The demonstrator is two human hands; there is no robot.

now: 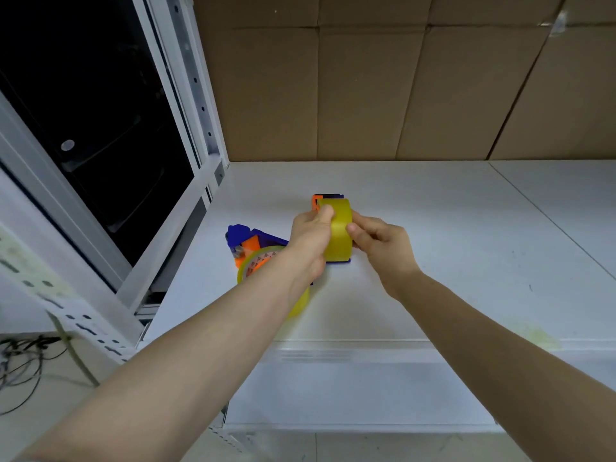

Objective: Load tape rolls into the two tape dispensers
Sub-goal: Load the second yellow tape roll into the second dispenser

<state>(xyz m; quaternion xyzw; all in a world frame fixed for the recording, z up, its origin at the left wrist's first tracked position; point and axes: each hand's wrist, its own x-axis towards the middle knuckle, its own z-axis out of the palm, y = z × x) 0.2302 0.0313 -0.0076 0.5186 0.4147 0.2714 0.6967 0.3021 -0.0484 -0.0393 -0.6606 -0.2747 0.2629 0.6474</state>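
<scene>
A yellowish clear tape roll stands on edge in a blue and orange dispenser in the middle of the white shelf. My left hand grips the roll's left side, and my right hand pinches its right side. A second blue and orange dispenser lies to the left. A second tape roll rests against it, partly hidden under my left forearm.
Brown cardboard lines the back of the shelf. A white slotted rack upright and a dark window stand on the left. Cables lie on the floor at lower left. A yellowish stain marks the shelf's front right.
</scene>
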